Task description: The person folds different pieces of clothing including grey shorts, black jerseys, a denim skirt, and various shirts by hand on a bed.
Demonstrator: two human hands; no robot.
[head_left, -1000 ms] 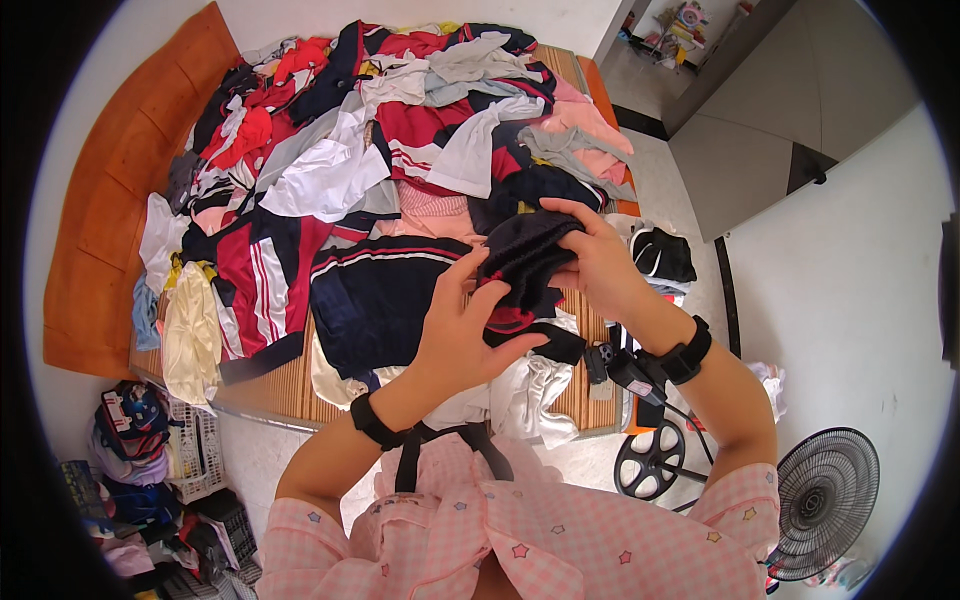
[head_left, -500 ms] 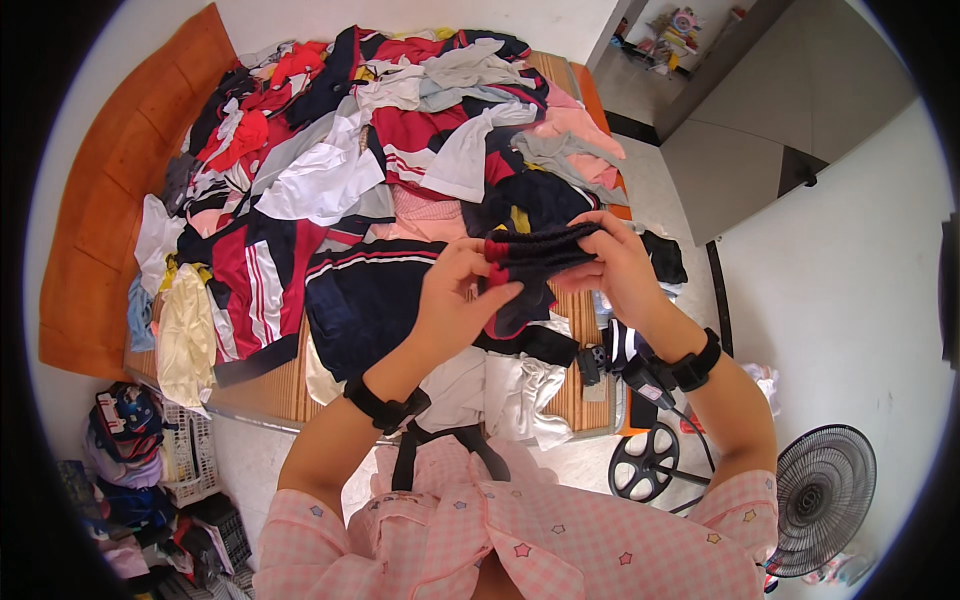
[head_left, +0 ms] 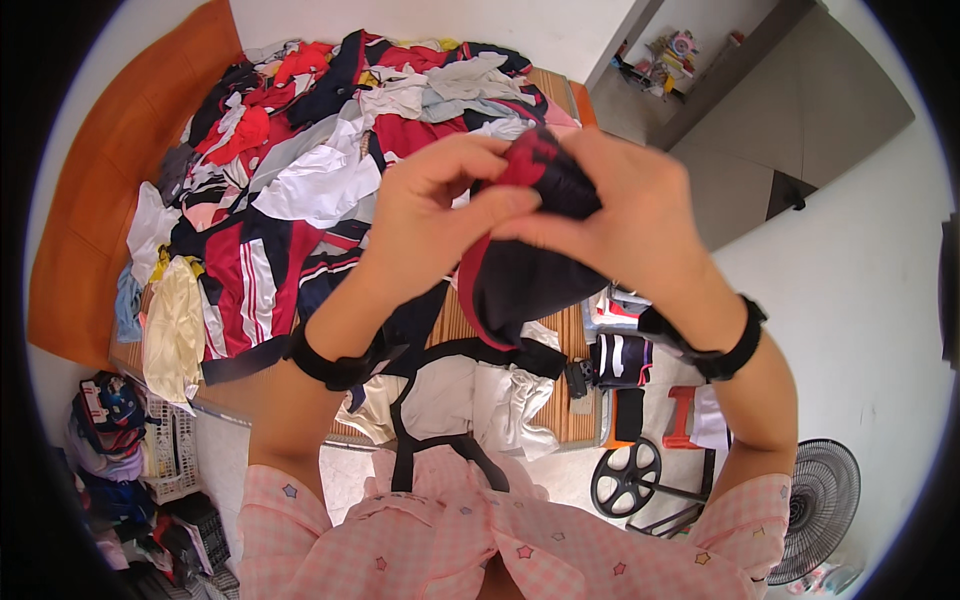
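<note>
The dark garment (head_left: 545,285) hangs in the air just off the middle toward 1 o'clock, in front of the bed (head_left: 255,395) and clear of it. It's black, or nearly so, with a deep red band along its left edge and a red patch at the bunched top — the upper part is gathered up, the lower part drops loose in a rounded fold.

The left hand (head_left: 440,200) has it from the 9 o'clock side, thumb and fingers pinching the red part of the top. The right hand (head_left: 635,200) grips from 3 o'clock, fingers curled over the dark bunch with the thumb laid across below; the two thumbs nearly meet.

Out at 8 o'clock stands a white lattice basket (head_left: 180,450); something yellowish shows through it, though I can't make out what. A heap of dark and lilac things (head_left: 110,420) sits right against it. Further round, between 7 and 8, there's a black basket (head_left: 205,525) among jumbled dark cloth — its contents are too murky to tell. A big spread of loose clothes (head_left: 320,180) covers the bed toward 11 o'clock.
</note>
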